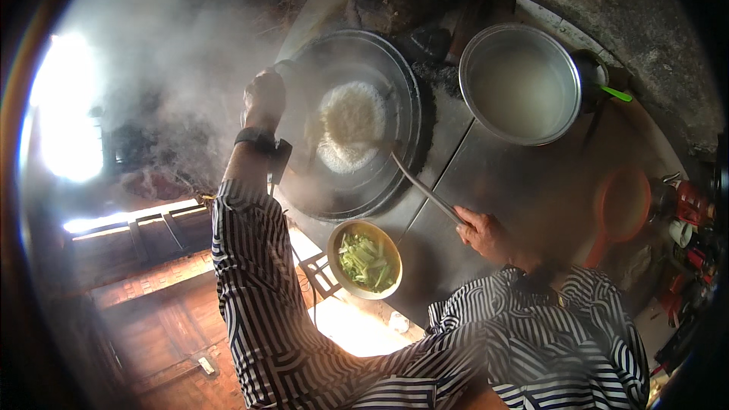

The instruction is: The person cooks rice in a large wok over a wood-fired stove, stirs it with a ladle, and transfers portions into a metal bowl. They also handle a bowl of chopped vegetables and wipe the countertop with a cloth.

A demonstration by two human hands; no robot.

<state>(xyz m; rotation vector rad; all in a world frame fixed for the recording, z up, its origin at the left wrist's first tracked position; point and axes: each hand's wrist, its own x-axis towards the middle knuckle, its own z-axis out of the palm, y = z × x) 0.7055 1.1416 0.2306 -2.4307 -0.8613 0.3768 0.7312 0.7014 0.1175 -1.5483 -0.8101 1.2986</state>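
Observation:
My right hand (pixel 484 234) grips the long handle of a cooking utensil (pixel 424 185), whose far end reaches into a large metal wok (pixel 416 97). In the wok's bottom is a pale, foamy mass (pixel 353 125); steam blurs it and hides the utensil's head. My left hand (pixel 265 97) is at the wok's left rim with its fingers curled, close to a dark loop-like handle (pixel 291 65). Steam hides whether the fingers close around it. In front of the wok, a bowl (pixel 337 282) holds cut green vegetables (pixel 368 262).
A deep metal pot (pixel 576 82) of cloudy liquid stands on the tiled stove top (pixel 450 159) at right. Behind it is a vessel with a bright green handle (pixel 616 93). A red dipper (pixel 598 247) lies at far right near several jars. Steam drifts left.

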